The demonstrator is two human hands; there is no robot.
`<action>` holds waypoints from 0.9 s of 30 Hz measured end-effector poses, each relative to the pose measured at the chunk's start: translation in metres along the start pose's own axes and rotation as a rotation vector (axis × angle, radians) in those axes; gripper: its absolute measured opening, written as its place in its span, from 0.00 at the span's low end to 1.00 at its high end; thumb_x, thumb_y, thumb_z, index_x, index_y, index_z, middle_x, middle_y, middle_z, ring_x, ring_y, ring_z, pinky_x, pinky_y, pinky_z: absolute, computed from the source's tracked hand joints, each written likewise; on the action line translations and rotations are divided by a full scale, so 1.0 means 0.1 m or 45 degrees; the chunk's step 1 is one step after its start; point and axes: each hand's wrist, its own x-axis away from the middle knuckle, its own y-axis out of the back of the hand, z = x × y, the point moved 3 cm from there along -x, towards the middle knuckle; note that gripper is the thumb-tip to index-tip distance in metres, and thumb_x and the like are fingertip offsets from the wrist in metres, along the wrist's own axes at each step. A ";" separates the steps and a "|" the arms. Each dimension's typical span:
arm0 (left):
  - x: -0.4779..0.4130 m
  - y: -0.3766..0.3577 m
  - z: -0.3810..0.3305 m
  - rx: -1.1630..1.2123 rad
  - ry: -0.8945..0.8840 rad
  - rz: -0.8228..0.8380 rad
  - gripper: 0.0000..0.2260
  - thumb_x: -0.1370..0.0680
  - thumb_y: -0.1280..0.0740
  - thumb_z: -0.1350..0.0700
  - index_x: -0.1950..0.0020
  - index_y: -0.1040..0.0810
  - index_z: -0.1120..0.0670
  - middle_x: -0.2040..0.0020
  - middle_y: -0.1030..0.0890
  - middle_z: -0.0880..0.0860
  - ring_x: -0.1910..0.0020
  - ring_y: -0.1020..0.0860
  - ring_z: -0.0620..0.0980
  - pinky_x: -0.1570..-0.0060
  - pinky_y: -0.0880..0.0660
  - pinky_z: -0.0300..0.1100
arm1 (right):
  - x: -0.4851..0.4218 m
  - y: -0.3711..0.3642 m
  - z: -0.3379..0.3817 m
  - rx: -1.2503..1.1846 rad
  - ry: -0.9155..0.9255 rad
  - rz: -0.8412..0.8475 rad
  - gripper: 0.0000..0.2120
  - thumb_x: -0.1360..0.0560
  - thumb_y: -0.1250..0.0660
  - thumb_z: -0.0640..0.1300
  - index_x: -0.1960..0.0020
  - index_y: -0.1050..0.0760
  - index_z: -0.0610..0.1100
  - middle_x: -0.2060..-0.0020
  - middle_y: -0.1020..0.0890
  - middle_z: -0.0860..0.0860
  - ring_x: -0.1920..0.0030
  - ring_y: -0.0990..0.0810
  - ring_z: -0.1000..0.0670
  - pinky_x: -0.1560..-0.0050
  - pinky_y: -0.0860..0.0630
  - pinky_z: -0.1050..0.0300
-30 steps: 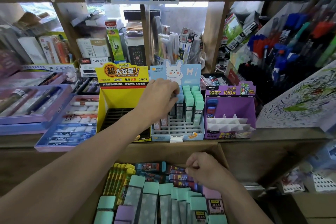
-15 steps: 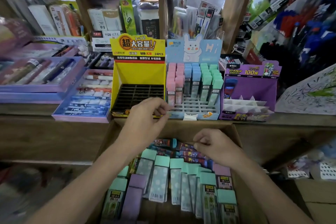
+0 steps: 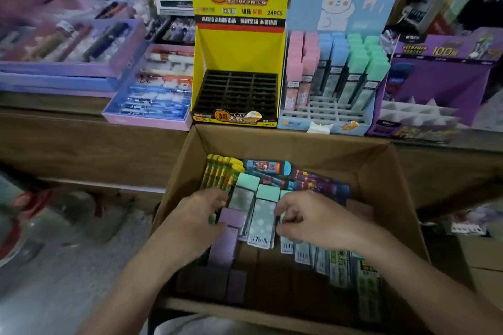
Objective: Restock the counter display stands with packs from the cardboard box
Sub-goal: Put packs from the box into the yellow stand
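Head view: left hand (image 3: 198, 217) and right hand (image 3: 315, 221) lie among the packs (image 3: 262, 216) inside the cardboard box (image 3: 381, 171); whether either has pinched one, I cannot tell. Packs look light, stiff and slick, so pinch the long edges.

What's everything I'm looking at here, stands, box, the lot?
yellow stand: one, yellow, counter centre, grid empty
rabbit stand: one, pale blue, beside it, part filled
purple stand: one, purple, counter right
pen trays: several, lilac, counter left
cardboard box: one, brown, below counter
loose packs: many, mint, purple, yellow, in box
left hand: one, in box, at purple packs
right hand: one, in box, at mint packs
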 end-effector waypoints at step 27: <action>0.28 -0.14 0.07 -0.367 0.033 0.243 0.08 0.28 0.26 0.46 0.56 0.24 0.43 0.53 0.22 0.43 0.51 0.24 0.43 0.53 0.25 0.39 | -0.12 -0.77 0.08 -0.412 -0.009 0.090 0.03 0.22 0.28 0.39 0.54 0.19 0.46 0.62 0.14 0.47 0.68 0.19 0.57 0.66 0.23 0.61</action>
